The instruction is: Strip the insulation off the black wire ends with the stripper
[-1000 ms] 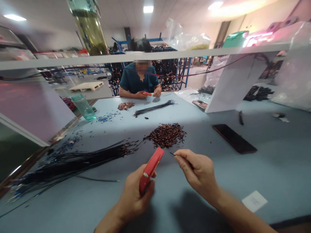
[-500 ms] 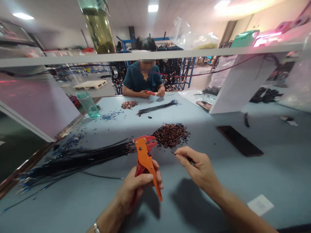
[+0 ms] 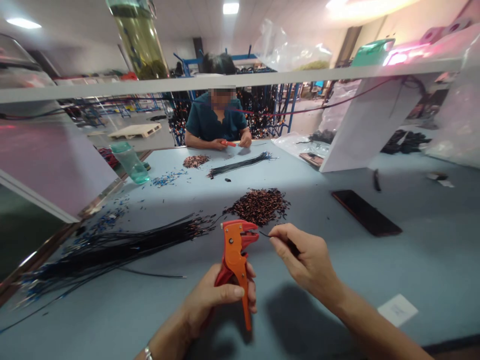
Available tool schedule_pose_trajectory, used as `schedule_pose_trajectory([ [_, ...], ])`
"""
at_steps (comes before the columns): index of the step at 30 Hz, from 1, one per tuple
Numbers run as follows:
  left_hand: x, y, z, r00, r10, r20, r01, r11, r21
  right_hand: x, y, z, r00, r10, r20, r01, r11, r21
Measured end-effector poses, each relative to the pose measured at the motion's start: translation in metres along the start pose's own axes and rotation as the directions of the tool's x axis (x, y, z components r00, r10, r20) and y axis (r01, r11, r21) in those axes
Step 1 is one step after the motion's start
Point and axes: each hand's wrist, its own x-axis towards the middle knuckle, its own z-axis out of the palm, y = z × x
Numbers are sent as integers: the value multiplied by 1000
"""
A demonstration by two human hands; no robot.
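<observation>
My left hand [image 3: 228, 292] is wrapped round the handles of an orange and red wire stripper [image 3: 234, 245], its jaws pointing right. Between thumb and forefinger, my right hand [image 3: 300, 252] pinches a thin black wire [image 3: 264, 234]; the wire's tip lies close to the stripper's jaws. Whether the tip touches them, I cannot tell. Just beyond the tool is a heap of short dark and copper-coloured offcuts [image 3: 260, 206]. A long bundle of black wires [image 3: 127, 245] with blue bits at its far left end lies left of the stripper.
A black phone [image 3: 365, 212] and a white card [image 3: 398, 310] lie on the right. Across the table [image 3: 300, 182] a co-worker [image 3: 217, 120] holds a red tool. A smaller wire bundle [image 3: 240, 164] and a green bottle [image 3: 130, 162] stand between us. A shelf [image 3: 240, 81] spans above.
The wire stripper in my left hand has moved right, towards the wire's tip, and turned a little. My right hand keeps its pinch on the wire. The camera view has shifted slightly.
</observation>
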Motion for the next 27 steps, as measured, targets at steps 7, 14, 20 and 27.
schedule_pose_trajectory([
  [7,1,-4,2,999,35,-19,-33,995,93,0,-1,0,999,-49,20,49,999,8],
  [14,0,-3,2,999,54,-5,-53,991,123,-2,0,1,997,-75,25,74,997,32],
  [20,-1,-4,2,995,99,-17,-94,976,195,0,-2,-2,994,-102,-41,102,995,-6],
  [27,-2,-3,0,986,165,-7,-155,941,300,-1,-5,-3,990,-122,-68,122,992,0],
])
